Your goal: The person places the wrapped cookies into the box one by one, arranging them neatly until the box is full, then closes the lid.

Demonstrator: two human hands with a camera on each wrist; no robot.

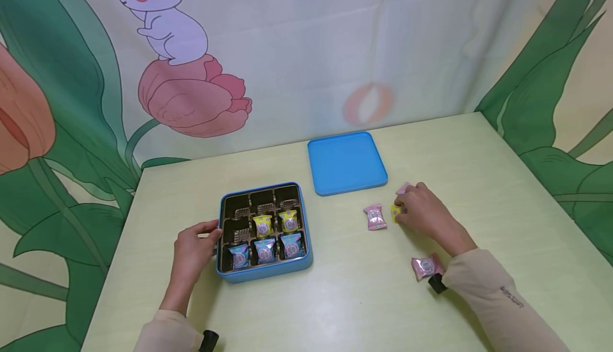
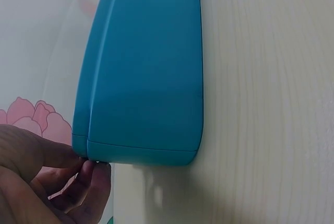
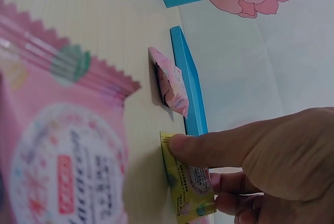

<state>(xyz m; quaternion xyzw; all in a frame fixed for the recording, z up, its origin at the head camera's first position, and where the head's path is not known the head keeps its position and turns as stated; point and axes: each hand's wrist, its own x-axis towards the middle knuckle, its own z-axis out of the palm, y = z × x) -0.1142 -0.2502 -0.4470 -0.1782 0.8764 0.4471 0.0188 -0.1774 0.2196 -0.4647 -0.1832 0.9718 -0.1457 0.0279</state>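
A blue tin box [image 1: 265, 275] with a dark divided tray sits left of the table's middle. Its front row holds three blue wrapped sweets [image 1: 265, 251]; yellow wrapped sweets [image 1: 263, 226] fill the middle row's centre and right compartments. My left hand [image 1: 191, 248] holds the box's left side, fingertips at the rim, as the left wrist view also shows. On the right, my right hand [image 1: 426, 211] pinches a yellow wrapped sweet [image 3: 190, 182] between thumb and fingers. Around it lie pink wrapped sweets: one left [image 1: 375, 217], one behind [image 1: 404, 187], partly hidden, and one near the sleeve [image 1: 426, 267].
A flat blue lid [image 1: 347, 163] lies at the back of the table, behind and right of the box. A printed cloth [image 1: 297, 65] with flowers and a white animal hangs along the table's back edge. Green leaf prints [image 1: 551, 118] flank the right side.
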